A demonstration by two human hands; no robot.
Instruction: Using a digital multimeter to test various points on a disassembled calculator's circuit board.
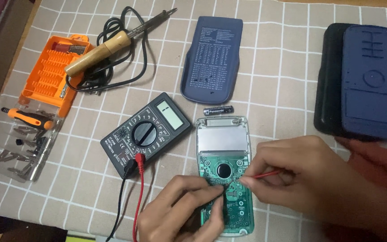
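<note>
An opened device with a green circuit board [226, 172] in a clear shell lies on the checked cloth near me. My right hand [301, 177] pinches a thin red probe [267, 174] with its tip at the board's right side. My left hand [182, 210] rests on the board's lower left, fingers curled, apparently pressing another probe onto it; the probe itself is hidden. A black multimeter [146, 133] lies left of the board, with red and black leads [136, 197] running from it toward me.
A wooden-handled soldering iron [108, 47] with a black cord lies at the back. An orange bit case [52, 71], a small screwdriver [27, 117] and a clear tray of bits [21, 150] sit left. A blue back cover [211, 58], a black battery [218, 110] and a dark pouch [363, 80] lie behind.
</note>
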